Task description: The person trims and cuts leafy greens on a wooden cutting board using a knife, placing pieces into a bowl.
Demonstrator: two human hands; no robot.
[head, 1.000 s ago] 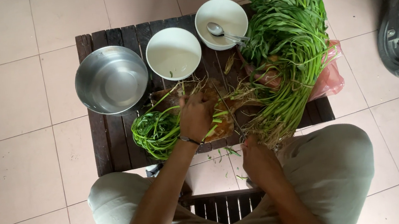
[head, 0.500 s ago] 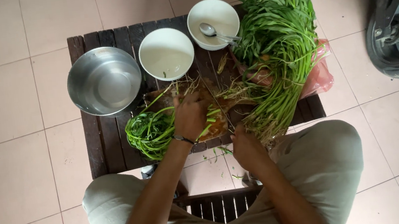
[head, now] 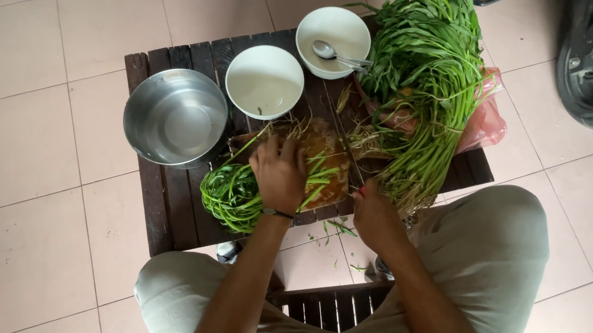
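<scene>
While a person sits at a low slatted table [head: 169,225], the left hand [head: 280,172] presses flat, fingers spread, on greens [head: 233,194] lying across a board [head: 325,157] near the front edge. The right hand [head: 374,213] closes on something red-handled at that edge, beside a heap of stalks [head: 428,77].

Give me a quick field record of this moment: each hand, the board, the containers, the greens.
left hand: pressing green stalks on the cutting board
right hand: at the table's near edge, by the big bunch's root ends; what it grips is hidden
small bundle: left of the board
big bunch: right side, on a pink bag
containers: steel bowl, empty white bowl, white bowl with spoon
</scene>
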